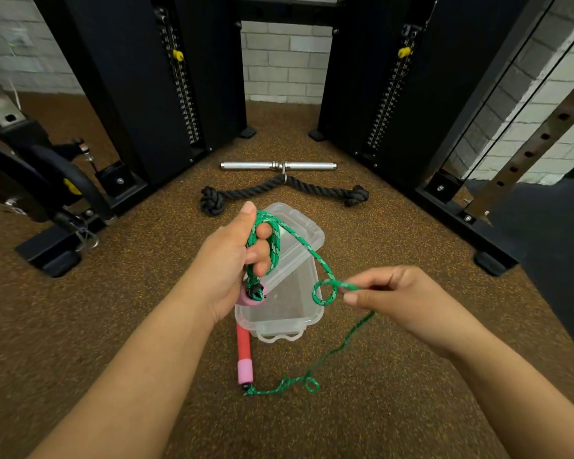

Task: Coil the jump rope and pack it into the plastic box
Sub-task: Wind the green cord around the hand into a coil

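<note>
The left hand point(232, 260) is closed around one foam handle point(253, 297) of the green jump rope point(315, 256), whose pink end pokes out below the palm, and several turns of cord are wound around its fingers point(262, 233). The right hand point(391, 301), just right of the box, pinches the cord between thumb and fingertips, and a small twisted loop point(323, 293) sits in the line right beside that pinch. From there the cord drops to the speckled floor point(113, 326), curls through more kinks point(304, 384) near the person, and ends at the second handle point(244, 354), red with a pink tip, lying on the floor just left of the near end of the clear plastic box point(279, 313). The box stands open on the floor below the hands, its lid point(299, 233) resting tilted across the far end. The main risk, as I judge it, is that loop: if it is pulled tight onto the coil it could lock into a knot or make a lumpy turn that will not lie flat. The floor kinks could do the same as they feed up. The wraps on the fingers look loose, so a slack grip might let them slide off and spill. Drawing in the tail could also drag the free handle against the light box and shift it, or knock the propped lid.
</note>
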{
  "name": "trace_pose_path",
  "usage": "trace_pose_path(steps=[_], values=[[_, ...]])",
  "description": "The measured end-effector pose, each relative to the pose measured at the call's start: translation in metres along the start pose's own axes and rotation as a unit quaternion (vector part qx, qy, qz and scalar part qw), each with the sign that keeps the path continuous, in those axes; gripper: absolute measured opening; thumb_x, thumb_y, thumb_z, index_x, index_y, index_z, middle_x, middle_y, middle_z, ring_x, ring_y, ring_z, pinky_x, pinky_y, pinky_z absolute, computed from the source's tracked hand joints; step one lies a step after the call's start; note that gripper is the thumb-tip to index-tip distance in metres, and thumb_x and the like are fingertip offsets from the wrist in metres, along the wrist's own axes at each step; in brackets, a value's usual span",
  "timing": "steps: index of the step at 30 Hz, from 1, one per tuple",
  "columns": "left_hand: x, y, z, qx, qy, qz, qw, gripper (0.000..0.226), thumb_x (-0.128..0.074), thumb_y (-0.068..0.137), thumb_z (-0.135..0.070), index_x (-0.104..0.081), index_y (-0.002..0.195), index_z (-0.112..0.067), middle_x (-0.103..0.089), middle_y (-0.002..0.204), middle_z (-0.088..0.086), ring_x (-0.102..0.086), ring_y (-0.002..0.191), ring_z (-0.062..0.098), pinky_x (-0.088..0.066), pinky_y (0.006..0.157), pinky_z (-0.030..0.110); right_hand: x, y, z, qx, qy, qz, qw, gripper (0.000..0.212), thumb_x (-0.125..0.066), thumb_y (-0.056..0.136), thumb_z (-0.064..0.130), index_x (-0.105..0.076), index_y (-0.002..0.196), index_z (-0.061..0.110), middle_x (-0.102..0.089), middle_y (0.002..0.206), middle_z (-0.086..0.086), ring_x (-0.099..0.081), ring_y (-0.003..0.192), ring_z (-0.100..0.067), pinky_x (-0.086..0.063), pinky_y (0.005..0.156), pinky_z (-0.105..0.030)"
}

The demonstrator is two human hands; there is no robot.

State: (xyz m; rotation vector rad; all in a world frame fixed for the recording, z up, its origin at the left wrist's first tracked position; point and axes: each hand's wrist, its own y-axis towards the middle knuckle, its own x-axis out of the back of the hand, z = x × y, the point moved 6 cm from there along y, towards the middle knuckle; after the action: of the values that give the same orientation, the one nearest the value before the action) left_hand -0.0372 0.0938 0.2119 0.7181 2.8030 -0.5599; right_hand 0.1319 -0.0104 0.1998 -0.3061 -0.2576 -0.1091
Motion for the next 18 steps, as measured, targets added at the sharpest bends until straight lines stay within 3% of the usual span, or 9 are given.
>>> trace_pose_path(steps=[2,3,5,7,11,14,16,18], values=[[-0.003,-0.001,0.000,0.001,0.016,0.012,1.000,0.045,-0.032,0.097,-0.049,-0.045,0.066,-0.020,-0.028,0.043,-0.008,-0.032,0.039,0.010,-0.033,0.043,0.020,0.005,0.001,-0.007,-0.008,-0.197,-0.044,0.979,0.015,-0.080,0.072,0.020,-0.074,0.073,0.034,-0.070,0.084,0.011,-0.062,0.079,-0.011,-0.050,0.078,-0.028],[-0.005,-0.002,0.001,0.002,0.037,0.020,0.999,0.045,-0.031,0.097,-0.049,-0.045,0.066,-0.019,-0.028,0.043,-0.008,-0.033,0.039,0.011,-0.034,0.045,0.021,0.003,0.001,-0.009,-0.017,-0.272,-0.037,0.961,0.022,-0.081,0.070,0.027,-0.071,0.085,0.038,-0.066,0.098,0.013,-0.060,0.093,-0.010,-0.047,0.087,-0.029],[-0.011,-0.003,0.004,0.006,0.087,0.046,0.995,0.046,-0.031,0.097,-0.049,-0.046,0.066,-0.019,-0.028,0.044,-0.007,-0.033,0.041,0.011,-0.033,0.052,0.026,-0.004,0.000,-0.013,-0.027,-0.319,0.000,0.947,0.063,-0.080,0.069,0.035,-0.052,0.126,0.040,-0.051,0.122,0.018,-0.049,0.114,-0.004,-0.039,0.101,-0.028],[-0.021,-0.006,0.010,0.021,0.112,0.087,0.990,0.045,-0.034,0.095,-0.051,-0.046,0.066,-0.019,-0.027,0.045,-0.006,-0.033,0.041,0.013,-0.033,0.055,0.033,-0.009,0.000,-0.003,0.016,-0.228,-0.009,0.973,0.078,-0.078,0.073,0.032,-0.037,0.139,0.035,-0.045,0.134,0.018,-0.045,0.122,0.000,-0.035,0.109,-0.029],[-0.040,-0.014,0.020,0.056,0.151,0.165,0.973,0.044,-0.038,0.091,-0.053,-0.045,0.066,-0.017,-0.028,0.045,-0.006,-0.035,0.039,0.012,-0.038,0.048,0.029,-0.019,-0.001,0.014,0.113,-0.020,-0.008,0.993,0.062,-0.063,0.088,0.011,-0.039,0.141,0.030,-0.047,0.142,0.012,-0.041,0.131,0.002,-0.032,0.112,-0.026],[-0.042,-0.017,0.022,0.067,0.138,0.183,0.971,0.042,-0.042,0.083,-0.056,-0.046,0.065,-0.018,-0.027,0.044,-0.005,-0.032,0.037,0.011,-0.035,0.040,0.023,-0.032,0.000,0.011,0.114,0.050,0.056,0.991,0.054,-0.051,0.091,-0.003,-0.041,0.139,0.019,-0.055,0.135,0.004,-0.049,0.127,-0.004,-0.040,0.105,-0.023],[-0.040,-0.017,0.021,0.076,0.107,0.175,0.976,0.043,-0.042,0.086,-0.053,-0.048,0.061,-0.018,-0.027,0.042,-0.005,-0.029,0.036,0.011,-0.030,0.040,0.022,-0.034,0.001,0.007,0.106,0.059,0.081,0.989,0.042,-0.049,0.092,-0.004,-0.050,0.131,0.013,-0.066,0.114,-0.007,-0.061,0.106,-0.009,-0.047,0.095,-0.025],[-0.037,-0.016,0.019,0.076,0.083,0.160,0.981,0.046,-0.039,0.091,-0.049,-0.047,0.057,-0.019,-0.026,0.040,-0.006,-0.028,0.037,0.012,-0.028,0.041,0.022,-0.031,0.000,0.007,0.099,0.033,0.075,0.992,0.027,-0.049,0.095,0.002,-0.060,0.117,0.011,-0.068,0.087,-0.003,-0.061,0.083,-0.010,-0.050,0.080,-0.027]])
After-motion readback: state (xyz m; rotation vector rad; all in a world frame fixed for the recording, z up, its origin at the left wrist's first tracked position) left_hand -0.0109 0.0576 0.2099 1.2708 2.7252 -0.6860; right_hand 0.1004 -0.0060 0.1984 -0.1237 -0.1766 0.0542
